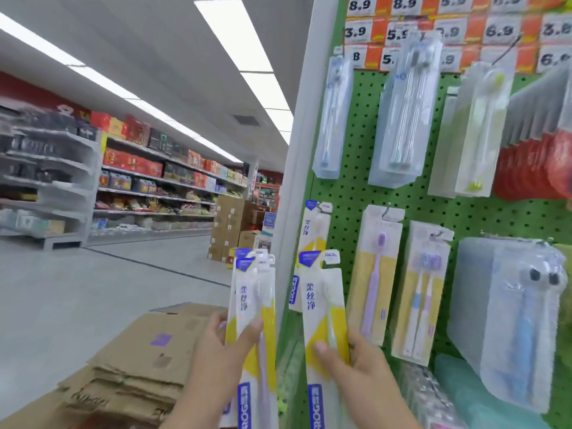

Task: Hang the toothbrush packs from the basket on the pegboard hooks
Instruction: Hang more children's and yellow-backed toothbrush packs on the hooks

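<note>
Gripping one toothbrush pack in the right hand and a stack in the left hand, hole risked missing hook at 12 o'clock.

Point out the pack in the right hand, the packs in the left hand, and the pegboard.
Right-hand pack [322,305], head view: card front.
Left-hand packs [252,292], head view: upper front.
Pegboard [356,193], head view: bare green panel.

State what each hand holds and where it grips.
Left hand grips a stack of toothbrush packs at mid-height; right hand pinches one pack near its middle.
</note>
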